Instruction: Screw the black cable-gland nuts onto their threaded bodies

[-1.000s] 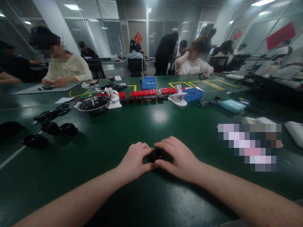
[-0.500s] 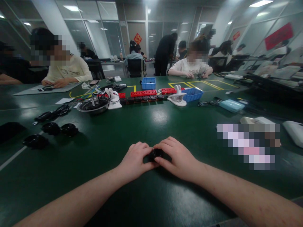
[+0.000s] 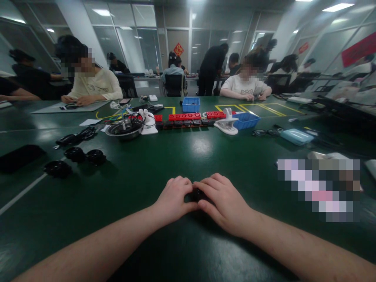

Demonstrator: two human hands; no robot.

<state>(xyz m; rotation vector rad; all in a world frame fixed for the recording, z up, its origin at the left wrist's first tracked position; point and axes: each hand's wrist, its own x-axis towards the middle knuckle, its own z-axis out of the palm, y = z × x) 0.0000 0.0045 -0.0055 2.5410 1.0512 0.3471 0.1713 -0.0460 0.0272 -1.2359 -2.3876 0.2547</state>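
My left hand [image 3: 173, 197] and my right hand [image 3: 223, 203] rest together on the dark green table [image 3: 188, 156], near its front middle. Both have their fingers curled round a small black round part [image 3: 196, 194] held between them. Only a sliver of that part shows between the fingertips; the rest is hidden by my fingers. My forearms stretch back toward the bottom corners of the view.
Several black round parts [image 3: 75, 154] lie at the left. Farther back stand a metal bowl with wires [image 3: 124, 129], red blocks [image 3: 185, 116], two blue bins [image 3: 190, 104], a white clamp [image 3: 226, 124] and a light blue case [image 3: 296, 136]. Other people sit round the table's far side.
My fingers have closed tighter over the black part, which showed as an open ring a second ago and is now nearly covered. The view has shifted slightly.
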